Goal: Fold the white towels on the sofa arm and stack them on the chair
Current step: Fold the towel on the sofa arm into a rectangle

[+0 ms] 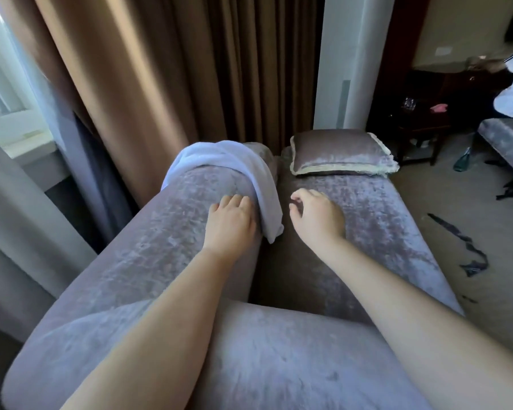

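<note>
White towel [237, 173] across velvet sofa arm [148, 232], curtained room.

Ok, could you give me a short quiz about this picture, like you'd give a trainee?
1. Where does the white towel lie?
A. On the carpet
B. Draped over the sofa arm
C. On a windowsill

2. True or false: the right hand grips the towel.

3. Which hand rests on the sofa arm, right beside the towel?

Key
1. B.
2. False: its fingers are loosely curled above the seat and hold nothing.
3. The left hand.
</note>
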### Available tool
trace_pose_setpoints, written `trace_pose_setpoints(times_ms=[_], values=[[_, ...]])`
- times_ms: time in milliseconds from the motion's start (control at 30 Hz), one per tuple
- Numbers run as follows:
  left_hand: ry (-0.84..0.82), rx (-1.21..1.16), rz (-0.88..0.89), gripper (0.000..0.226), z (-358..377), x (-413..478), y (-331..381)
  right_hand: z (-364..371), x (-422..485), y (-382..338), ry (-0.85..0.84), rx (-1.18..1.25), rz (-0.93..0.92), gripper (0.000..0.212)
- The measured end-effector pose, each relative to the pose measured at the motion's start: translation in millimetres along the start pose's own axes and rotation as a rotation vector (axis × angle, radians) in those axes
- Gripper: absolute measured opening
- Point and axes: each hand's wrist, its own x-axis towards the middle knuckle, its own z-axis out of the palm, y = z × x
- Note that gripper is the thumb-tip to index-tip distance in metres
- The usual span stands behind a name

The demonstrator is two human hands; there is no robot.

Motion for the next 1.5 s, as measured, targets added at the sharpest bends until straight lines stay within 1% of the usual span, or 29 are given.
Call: trace_pose_setpoints(times_ms=[67,167,200,300,367,433,533,600,700,767,800,900,1000,1233,1333,1367,1433,1500], values=[[0.055,0.02,-0.031,0.032,8.9,19.0,-7.6,22.5,29.0,-2.8,-0.019,-0.005,-0.007,0.023],[0.147,-0.015,-0.052,0.041,20.8,43.3,-16.4,58.8,67.8,-6.2,-0.049,-0.008,0.01,0.026],[0.174,-0.031,-0.074,0.041,21.5,48.0,-20.1,71.3,78.3,-8.4,-0.051,-0.003,0.022,0.028],[0.208,-0.05,-0.128,0.029,24.6,56.3,-28.8,109.4,103.8,-16.8,-0.066,0.042,0.057,0.036],[0.242,-0.04,-0.13,0.029,26.5,58.0,-32.4,131.4,116.7,-23.3,-0.081,0.058,0.078,0.04],[0.263,-0.044,-0.13,0.031,29.2,59.2,-34.6,146.6,127.6,-29.7,-0.083,0.058,0.115,0.035],[0.277,-0.043,-0.13,0.03,31.7,60.3,-36.3,158.7,131.9,-29.4,-0.056,0.045,0.138,0.018],[0.282,-0.038,-0.136,0.028,31.9,60.5,-37.1,159.9,125.3,-23.1,-0.031,0.054,0.067,0.013],[0.267,-0.021,-0.143,0.026,32.4,59.0,-37.4,163.7,113.7,-16.1,-0.028,0.054,-0.068,0.015],[0.267,-0.022,-0.143,0.025,33.1,58.2,-37.3,166.8,111.6,-16.1,-0.032,0.129,-0.115,0.013],[0.263,-0.027,-0.144,0.025,32.9,58.0,-37.2,166.8,112.5,-16.5,-0.036,0.167,-0.125,0.01],[0.243,-0.027,-0.131,0.026,32.3,57.0,-36.9,164.8,115.3,-14.9,-0.069,0.205,-0.118,0.018],[0.211,-0.021,-0.13,0.029,32.8,57.1,-38.3,164.3,115.2,-14.4,-0.073,0.229,-0.104,0.017],[0.224,-0.024,-0.134,0.026,37.0,58.2,-42.1,152.9,114.7,-16.1,-0.121,0.198,-0.131,0.014],[0.243,-0.028,-0.114,0.023,39.3,57.8,-42.2,136.7,105.3,-19.2,-0.171,0.162,-0.15,0.022],[0.242,-0.034,-0.109,0.025,39.6,56.8,-42.2,127.9,99.2,-20.0,-0.184,0.157,-0.172,0.027],[0.235,-0.044,-0.104,0.039,39.2,55.0,-41.5,103.9,85.6,-22.6,-0.2,0.134,-0.252,0.036],[0.268,-0.025,-0.081,0.053,37.3,54.0,-40.9,73.1,70.8,-25.4,-0.137,0.1,-0.371,0.037]])
